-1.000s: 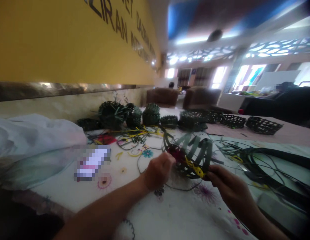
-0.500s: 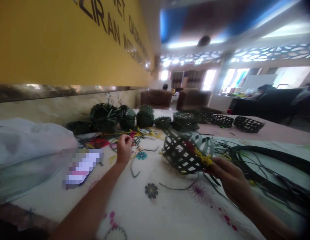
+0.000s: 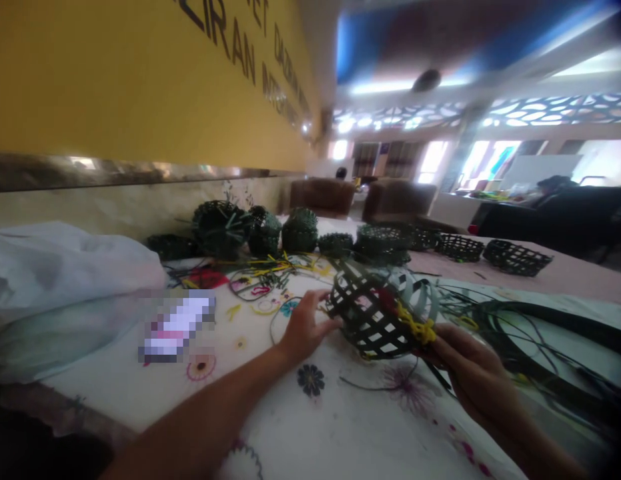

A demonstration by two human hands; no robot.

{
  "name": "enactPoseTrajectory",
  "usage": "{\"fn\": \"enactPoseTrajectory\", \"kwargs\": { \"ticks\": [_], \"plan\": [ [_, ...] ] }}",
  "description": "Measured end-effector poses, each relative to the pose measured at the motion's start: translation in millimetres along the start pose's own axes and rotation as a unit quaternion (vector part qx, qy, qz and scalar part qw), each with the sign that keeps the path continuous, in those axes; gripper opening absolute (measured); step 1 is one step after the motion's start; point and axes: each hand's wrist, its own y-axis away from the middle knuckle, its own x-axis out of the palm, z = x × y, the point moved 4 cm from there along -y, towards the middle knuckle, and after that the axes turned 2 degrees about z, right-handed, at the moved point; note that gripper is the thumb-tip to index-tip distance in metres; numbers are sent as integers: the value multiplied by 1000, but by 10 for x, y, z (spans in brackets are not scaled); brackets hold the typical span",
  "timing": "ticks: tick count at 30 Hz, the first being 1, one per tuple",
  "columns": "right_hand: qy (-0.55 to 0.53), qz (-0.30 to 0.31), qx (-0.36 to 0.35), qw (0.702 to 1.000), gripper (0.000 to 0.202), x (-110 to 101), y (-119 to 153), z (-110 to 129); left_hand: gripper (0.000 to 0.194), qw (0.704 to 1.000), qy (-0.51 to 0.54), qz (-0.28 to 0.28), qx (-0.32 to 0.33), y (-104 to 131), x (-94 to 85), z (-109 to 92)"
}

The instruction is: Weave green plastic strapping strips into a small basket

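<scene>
A dark green woven strip basket (image 3: 373, 317) lies tilted on its side in front of me, its open lattice showing. Yellow ties (image 3: 416, 325) are knotted on its right side, and something red shows through the weave. My right hand (image 3: 463, 347) is closed on the basket at that knotted side, with loose strips running below it. At the basket's left edge is my left hand (image 3: 305, 327), thumb and fingers apart. Whether its fingertips touch the weave I cannot tell.
Several finished baskets (image 3: 299, 231) line the back of the table. Coiled dark strips (image 3: 555, 320) lie at right, yellow and green scraps (image 3: 270, 267) behind my left hand. A phone (image 3: 180, 325) and white plastic bag (image 3: 65, 267) are at left. A person (image 3: 555, 187) sits beyond.
My left hand has come from the scraps at the back, right and nearer to me, to the basket's left edge. My right hand keeps its hold. The view has shifted slightly left.
</scene>
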Motion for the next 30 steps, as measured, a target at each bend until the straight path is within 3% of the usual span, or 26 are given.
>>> {"fn": "enactPoseTrajectory", "kwargs": {
  "ticks": [4,9,15,20,24,30],
  "plan": [
    [-18,1,33,999,29,77,17,1,34,998,50,-20,-20,3,28,50],
    [-57,-30,63,996,34,190,82,9,15,997,10,-69,-12,1,-22,-32],
    [-57,-34,58,996,35,181,89,50,17,997,27,-75,3,-40,-115,-9],
    [-65,-58,61,994,39,92,27,44,20,984,162,18,-71,-84,-57,162],
    [-78,-71,66,992,35,83,12,87,22,960,255,-39,-109,-70,-42,184],
    [-79,-87,72,990,34,52,-17,113,19,953,274,-40,-123,-45,-30,127]
  ]
}}
